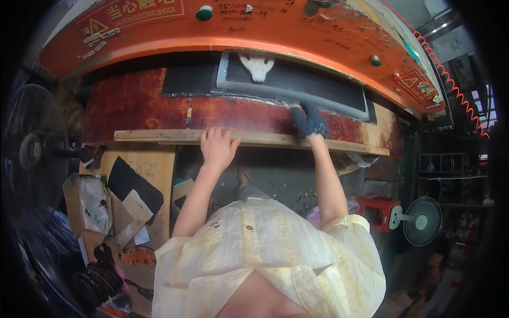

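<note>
My bare left hand (pixel 217 148) lies with fingers stretched over the wooden strip (pixel 175 137) along the near edge of a reddish-brown board (pixel 127 98). My right hand (pixel 309 122) wears a dark blue glove and rests on the board's near part, fingers apart, holding nothing I can see. Beyond it a black mat (pixel 191 79) carries a pale translucent rectangular frame (pixel 233 86). Inside that frame sits a white, pronged flat piece (pixel 257 68), partly hidden by the orange machine's edge. Neither hand touches it.
An orange machine beam (pixel 286 32) with warning signs spans the far side, overhanging the board. On the left are a large fan (pixel 33 151), an open carton (pixel 87 204) and a black pad (pixel 135 185). A red stool (pixel 376 212) and a smaller fan (pixel 421 221) stand right.
</note>
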Demonstrator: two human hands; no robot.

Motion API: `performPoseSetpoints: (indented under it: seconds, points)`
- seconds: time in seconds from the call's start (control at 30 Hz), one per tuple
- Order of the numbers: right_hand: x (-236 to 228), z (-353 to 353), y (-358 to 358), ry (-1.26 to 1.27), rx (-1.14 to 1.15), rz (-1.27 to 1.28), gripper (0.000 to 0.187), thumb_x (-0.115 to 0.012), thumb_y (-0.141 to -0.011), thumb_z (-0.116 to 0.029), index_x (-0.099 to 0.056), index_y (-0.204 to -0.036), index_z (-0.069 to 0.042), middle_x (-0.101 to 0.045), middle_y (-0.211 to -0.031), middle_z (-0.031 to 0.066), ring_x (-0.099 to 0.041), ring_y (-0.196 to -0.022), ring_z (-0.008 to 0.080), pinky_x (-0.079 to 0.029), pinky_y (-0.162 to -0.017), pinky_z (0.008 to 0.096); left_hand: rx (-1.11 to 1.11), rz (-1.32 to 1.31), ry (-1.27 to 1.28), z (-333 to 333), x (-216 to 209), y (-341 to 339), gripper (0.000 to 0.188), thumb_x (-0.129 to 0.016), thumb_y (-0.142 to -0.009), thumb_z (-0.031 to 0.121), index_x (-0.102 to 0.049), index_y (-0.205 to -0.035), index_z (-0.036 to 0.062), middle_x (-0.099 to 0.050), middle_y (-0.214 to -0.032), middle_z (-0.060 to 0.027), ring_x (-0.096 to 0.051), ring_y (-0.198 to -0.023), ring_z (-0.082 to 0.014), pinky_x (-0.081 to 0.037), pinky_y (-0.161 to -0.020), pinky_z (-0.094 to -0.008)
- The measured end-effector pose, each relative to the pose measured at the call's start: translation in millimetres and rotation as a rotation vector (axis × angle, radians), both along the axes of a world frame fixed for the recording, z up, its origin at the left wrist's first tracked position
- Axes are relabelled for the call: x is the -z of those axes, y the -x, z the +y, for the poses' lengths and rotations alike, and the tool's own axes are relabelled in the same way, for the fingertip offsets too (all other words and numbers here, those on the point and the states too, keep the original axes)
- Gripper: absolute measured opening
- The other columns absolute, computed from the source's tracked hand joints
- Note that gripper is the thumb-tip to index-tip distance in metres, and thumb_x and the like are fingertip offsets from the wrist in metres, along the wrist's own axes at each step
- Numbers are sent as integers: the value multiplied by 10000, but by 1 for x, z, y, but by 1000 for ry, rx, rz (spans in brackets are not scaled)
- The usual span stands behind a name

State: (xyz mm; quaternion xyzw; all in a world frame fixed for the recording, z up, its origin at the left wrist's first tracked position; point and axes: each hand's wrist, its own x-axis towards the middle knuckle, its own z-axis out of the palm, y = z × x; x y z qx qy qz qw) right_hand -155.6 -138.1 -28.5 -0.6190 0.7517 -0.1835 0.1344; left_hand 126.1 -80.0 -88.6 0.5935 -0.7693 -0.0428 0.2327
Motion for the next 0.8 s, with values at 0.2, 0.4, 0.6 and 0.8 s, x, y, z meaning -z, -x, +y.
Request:
performPoseSetpoints:
  seconds: [0.2,0.4,0.6,0.8]
  points:
    - [-29,-74,-69,136,-19,185,797,-625,-718,-644,-569,-1258,-61,-568,-1269,205,-542,-1170,355,-427,-991,421,-9,138,-52,37,8,-20,235,-628,-829,326,-693,-706,137,-599,-722,-41,-581,-776,-243,-426,-705,-404]
    - [-41,-107,-132,-88,45,199,950,-648,-591,-736,-528,-1301,-116,-564,-1256,195,-519,-1191,375,-438,-970,457,-14,175,116,108,20,-20,235,-667,-800,316,-638,-631,156,-559,-666,-3,-565,-682,-196,-403,-606,-364]
    - [-33,-96,-176,-219,256,244,983,-710,-590,-635,-435,-1387,-128,-541,-1286,242,-524,-1201,391,-442,-980,454,50,280,121,158,17,-27,238,-696,-770,294,-575,-609,167,-509,-658,7,-521,-625,-191,-374,-554,-348]
    - [-22,-86,-136,-105,94,-49,922,-753,-538,-491,-516,-1325,-74,-614,-1189,220,-600,-1112,340,-492,-916,395,64,313,104,185,15,-33,192,-717,-751,266,-605,-632,166,-530,-681,34,-535,-612,-175,-398,-543,-323]
